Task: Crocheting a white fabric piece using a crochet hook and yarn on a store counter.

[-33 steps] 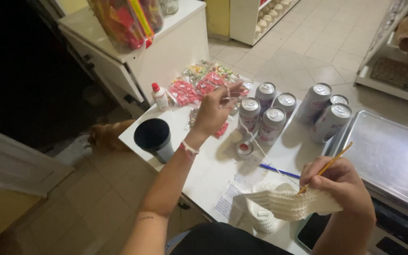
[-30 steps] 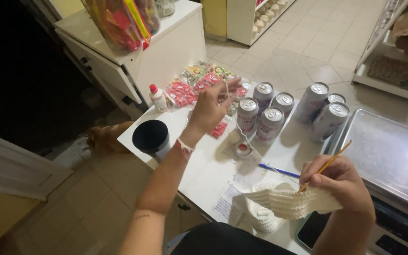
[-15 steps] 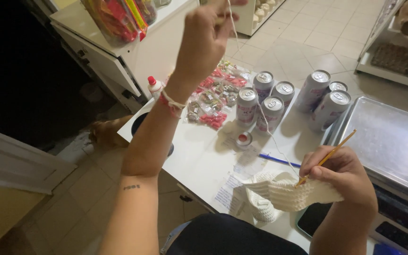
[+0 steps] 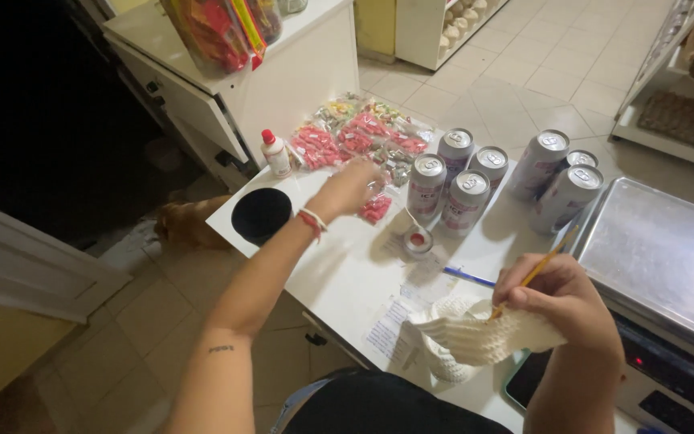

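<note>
Right hand low at the near right, grip closed around a thin wooden crochet hook that slants up toward the metal tray; the same hand pinches the upper edge of a cream crocheted piece, which hangs from the fingers over the near edge of the white surface. A rounded cream ball of yarn sits just under the piece, partly hidden by it. Left hand stretched out across the surface, palm down, fingers loosely curled and blurred; cannot tell whether its grip holds anything. It hovers by a heap of small clear packets with pink and red contents, nearest a loose pink packet. A red and white band circles the left wrist. Beyond the hand, a cluster of silver drink cans stands upright, touching one another, with three more cans to the right, these leaning. A small round tin with a red centre lies in front of the cans. A black cup stands at the left edge of the surface, a small white bottle with a red cap behind it. A blue pen lies between the tin and the right hand, on printed paper. A flat metal tray fills the right side. A brown dog lies on the tiled floor beside the surface.
</note>
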